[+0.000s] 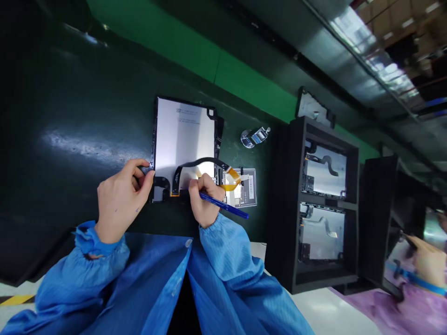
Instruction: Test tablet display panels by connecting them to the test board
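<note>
A tablet-like display panel [185,132] with a silvery back and black frame lies on the dark green work surface. At its lower left edge, my left hand [120,200] pinches a small dark piece [144,170] between thumb and fingers; its kind is not clear. My right hand [204,200] is closed around a blue pen [225,205] and rests at the panel's lower right, its fingertips hidden. From the panel's lower edge a black flex cable [199,162] arches over to the right, ending in an orange connector section [232,177] above a circuit board [248,186].
A shiny metal dispenser-like object [254,137] stands right of the panel. Farther right, a black divided tray [296,209] holds two similar panels [323,237] with cables. Another person's hand [429,260] and pink sleeve are at the far right, beside another black tray [377,214].
</note>
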`<action>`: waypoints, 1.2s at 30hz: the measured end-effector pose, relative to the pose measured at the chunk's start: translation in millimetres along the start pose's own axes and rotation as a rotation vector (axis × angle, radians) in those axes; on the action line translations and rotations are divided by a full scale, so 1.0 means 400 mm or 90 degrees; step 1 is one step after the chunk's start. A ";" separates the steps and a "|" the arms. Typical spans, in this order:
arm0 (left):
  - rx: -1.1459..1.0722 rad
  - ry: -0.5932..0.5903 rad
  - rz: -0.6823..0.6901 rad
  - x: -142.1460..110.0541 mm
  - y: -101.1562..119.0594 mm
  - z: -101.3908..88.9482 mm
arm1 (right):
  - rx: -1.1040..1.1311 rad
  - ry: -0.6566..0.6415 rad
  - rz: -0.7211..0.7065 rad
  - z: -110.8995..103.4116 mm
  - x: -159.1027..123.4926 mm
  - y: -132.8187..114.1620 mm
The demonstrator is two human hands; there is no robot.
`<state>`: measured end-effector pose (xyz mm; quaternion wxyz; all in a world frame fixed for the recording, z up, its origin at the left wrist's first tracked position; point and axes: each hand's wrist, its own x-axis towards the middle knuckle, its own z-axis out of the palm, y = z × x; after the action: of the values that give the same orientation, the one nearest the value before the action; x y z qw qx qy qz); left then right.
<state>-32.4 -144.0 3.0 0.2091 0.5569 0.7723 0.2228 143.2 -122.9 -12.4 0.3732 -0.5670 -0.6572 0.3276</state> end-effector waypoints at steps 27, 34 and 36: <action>-0.175 -0.092 -0.080 -0.020 0.013 -0.056 | -0.010 -0.173 -0.352 -0.031 -0.050 -0.031; -0.646 -0.185 -0.070 -0.068 0.067 -0.067 | -0.152 0.066 -0.445 -0.056 -0.066 -0.045; -0.736 -0.193 -0.122 -0.065 0.095 -0.040 | -0.095 0.050 -0.449 -0.091 -0.063 -0.057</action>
<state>-5.0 -160.1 39.9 0.6046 0.3062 0.5346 0.5050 165.0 -150.9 22.5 0.4455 -0.3431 -0.8199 0.1078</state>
